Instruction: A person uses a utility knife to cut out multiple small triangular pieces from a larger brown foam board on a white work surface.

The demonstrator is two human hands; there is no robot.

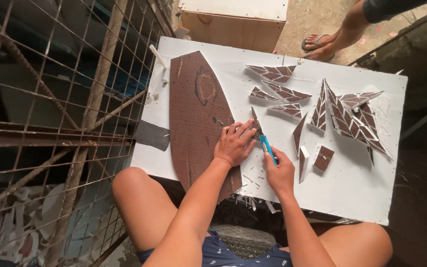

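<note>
A large brown pointed board (197, 113) lies on the white board tabletop (352, 183). My left hand (234, 142) presses flat on its right edge, fingers spread over a small narrow brown piece (256, 123). My right hand (278, 170) grips a blue utility knife (268, 149), its tip at that small piece just right of my left fingers. Several cut triangular brown pieces with white edges (344, 114) lie scattered to the right.
A rusty wire mesh frame (50, 99) stands along the left. A dark grey scrap (151, 134) overhangs the table's left edge. A wooden box (233, 22) sits beyond the table. Another person's sandalled foot (318, 45) stands at the far side.
</note>
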